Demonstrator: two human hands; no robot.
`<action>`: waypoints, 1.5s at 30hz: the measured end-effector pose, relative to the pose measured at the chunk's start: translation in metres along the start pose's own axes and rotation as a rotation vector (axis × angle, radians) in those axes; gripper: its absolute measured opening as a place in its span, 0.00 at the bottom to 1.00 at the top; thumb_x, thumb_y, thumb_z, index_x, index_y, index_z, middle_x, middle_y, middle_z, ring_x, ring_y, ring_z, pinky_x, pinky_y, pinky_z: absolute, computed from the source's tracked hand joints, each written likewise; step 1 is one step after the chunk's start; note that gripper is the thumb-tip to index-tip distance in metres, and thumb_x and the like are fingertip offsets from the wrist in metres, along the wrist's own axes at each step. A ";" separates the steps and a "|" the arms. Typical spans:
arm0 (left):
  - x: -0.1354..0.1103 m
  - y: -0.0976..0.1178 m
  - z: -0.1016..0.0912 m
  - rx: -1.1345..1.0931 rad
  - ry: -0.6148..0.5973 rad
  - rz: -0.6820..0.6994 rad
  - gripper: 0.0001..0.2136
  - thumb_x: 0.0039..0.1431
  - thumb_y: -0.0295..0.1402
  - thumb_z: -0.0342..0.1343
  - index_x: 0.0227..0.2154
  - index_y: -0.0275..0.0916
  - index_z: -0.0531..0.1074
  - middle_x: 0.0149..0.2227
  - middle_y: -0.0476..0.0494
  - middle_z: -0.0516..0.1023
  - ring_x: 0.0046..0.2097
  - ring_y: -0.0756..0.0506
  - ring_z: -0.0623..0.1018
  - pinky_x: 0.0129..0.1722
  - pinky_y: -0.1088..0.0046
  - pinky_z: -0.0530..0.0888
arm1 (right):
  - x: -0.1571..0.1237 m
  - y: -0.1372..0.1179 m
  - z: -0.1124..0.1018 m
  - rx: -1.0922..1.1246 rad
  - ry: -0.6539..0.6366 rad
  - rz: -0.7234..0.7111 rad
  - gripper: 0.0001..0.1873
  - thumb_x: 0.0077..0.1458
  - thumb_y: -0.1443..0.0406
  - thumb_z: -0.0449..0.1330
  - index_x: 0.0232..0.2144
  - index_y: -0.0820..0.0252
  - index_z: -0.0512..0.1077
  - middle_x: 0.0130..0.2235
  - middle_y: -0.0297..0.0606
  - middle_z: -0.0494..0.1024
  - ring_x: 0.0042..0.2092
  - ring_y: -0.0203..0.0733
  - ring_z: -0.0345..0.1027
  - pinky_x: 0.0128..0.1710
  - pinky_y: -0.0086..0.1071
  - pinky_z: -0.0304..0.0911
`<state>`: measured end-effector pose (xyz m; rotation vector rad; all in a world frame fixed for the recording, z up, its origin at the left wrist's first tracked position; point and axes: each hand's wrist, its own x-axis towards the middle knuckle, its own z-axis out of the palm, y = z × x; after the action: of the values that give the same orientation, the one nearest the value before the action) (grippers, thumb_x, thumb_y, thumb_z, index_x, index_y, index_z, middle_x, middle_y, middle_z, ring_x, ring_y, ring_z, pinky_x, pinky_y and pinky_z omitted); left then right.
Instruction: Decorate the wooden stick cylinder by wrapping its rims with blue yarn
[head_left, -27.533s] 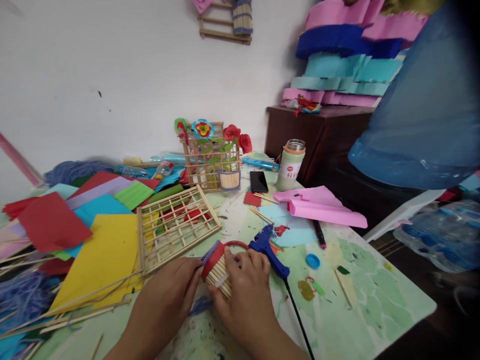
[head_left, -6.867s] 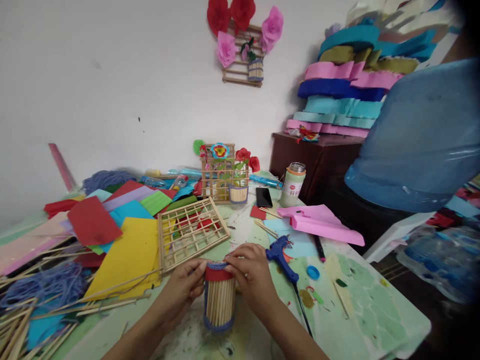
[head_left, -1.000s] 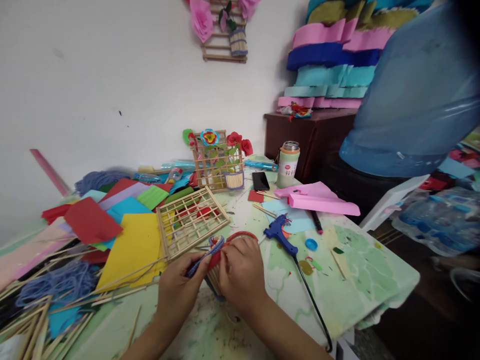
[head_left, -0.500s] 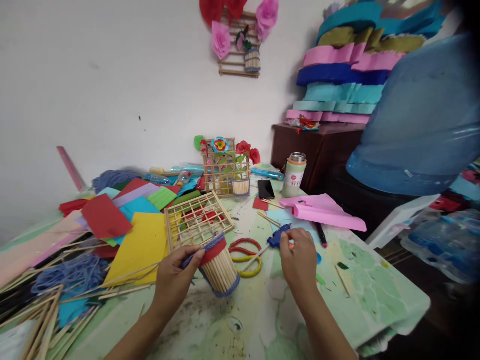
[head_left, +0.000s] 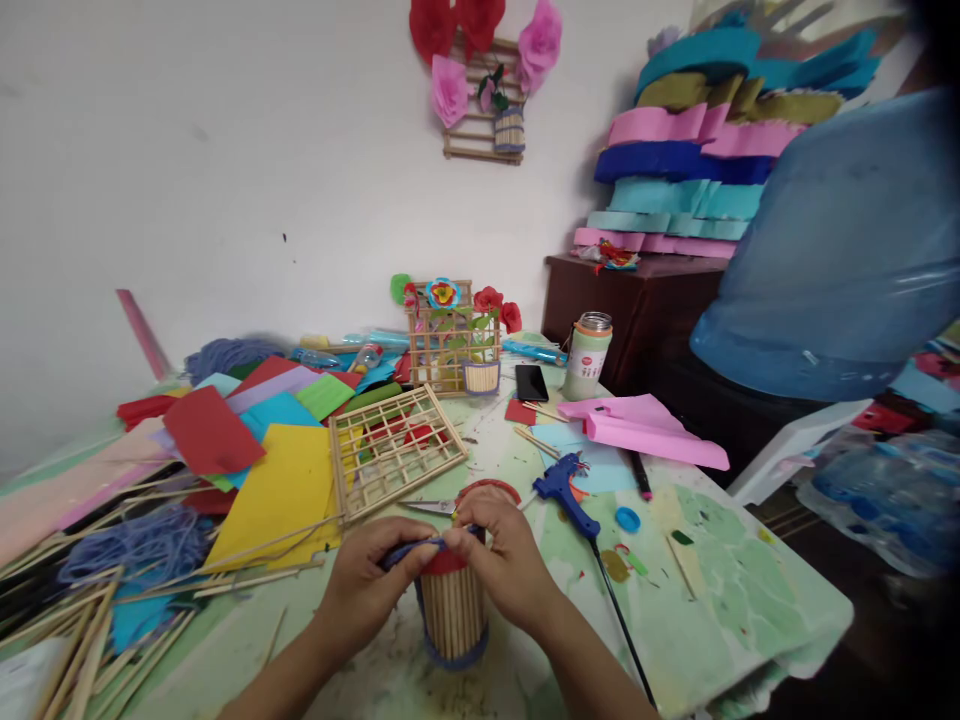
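Pinching blue braid (head_left: 405, 549) against stick cup (head_left: 454, 615), lower centre, with left hand (head_left: 375, 565) and right hand (head_left: 510, 555). Seemingly attaching it; likely needs firm pressing next.

right hand (head_left: 511, 562): moved from glue gun (head_left: 570, 498) to rim of stick cup (head_left: 454, 612) | cup: tilted, now nearly upright

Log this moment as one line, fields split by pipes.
left hand: pinching blue yarn braid | right hand: pinching rim of stick-sided cup | scissors: beyond hands | blue glue gun: on table

Matt wooden holder (head_left: 456, 615), glossy plastic jug (head_left: 825, 260)
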<state>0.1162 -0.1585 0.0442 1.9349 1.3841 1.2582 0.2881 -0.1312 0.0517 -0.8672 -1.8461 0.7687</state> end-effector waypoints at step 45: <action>0.002 -0.006 0.011 -0.392 0.176 -0.339 0.11 0.50 0.39 0.57 0.31 0.36 0.73 0.31 0.45 0.78 0.35 0.45 0.77 0.36 0.71 0.76 | -0.035 0.016 0.029 0.214 0.127 0.372 0.31 0.43 0.60 0.61 0.51 0.62 0.62 0.48 0.46 0.70 0.48 0.48 0.65 0.47 0.39 0.61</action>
<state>0.1233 -0.1527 0.0351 1.2956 1.3541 1.4261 0.2765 -0.1550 0.0120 -1.1062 -1.4763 1.0928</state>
